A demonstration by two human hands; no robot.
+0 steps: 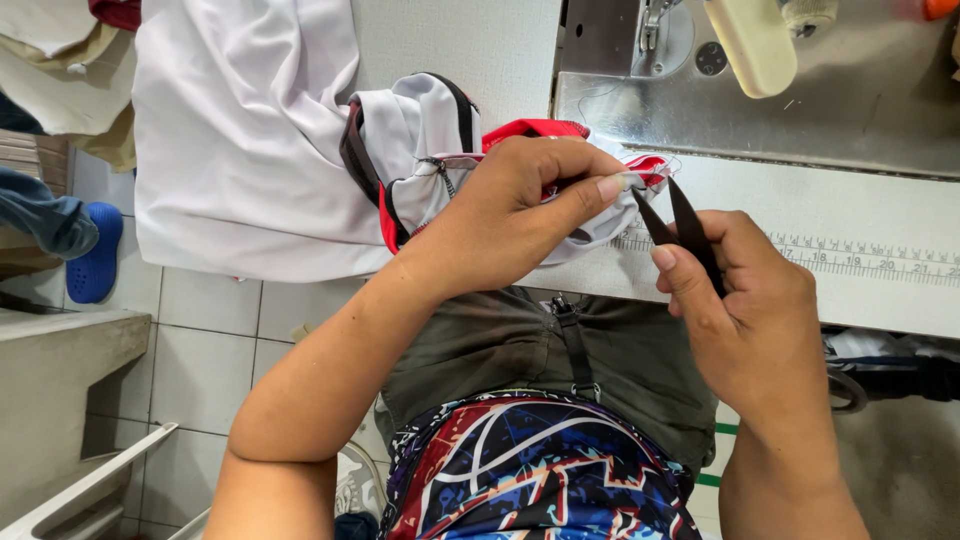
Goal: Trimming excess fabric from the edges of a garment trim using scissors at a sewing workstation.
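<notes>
So the left hand is clamped on a bunched-up bit of white garment, a smooth, slightly shiny fabric with red trim and dark piping, thumb and forefinger pinching the red-and-white edge right at the front lip of the sewing surface. The right hand is closed around a pair of small black thread snips, the skinny pointed blades forming a narrow V with the tips just beside the pinched edge, pretty much touching the fabric. The rest of the white cloth drapes in a big soft sheet off the left side of the surface toward the tiled floor. The surface is pale and matte, with a printed ruler strip running along it, and behind that there's the brushed-metal bed of a sewing machine. Over on the far left a blue rubbery clog rests by the floor.
</notes>
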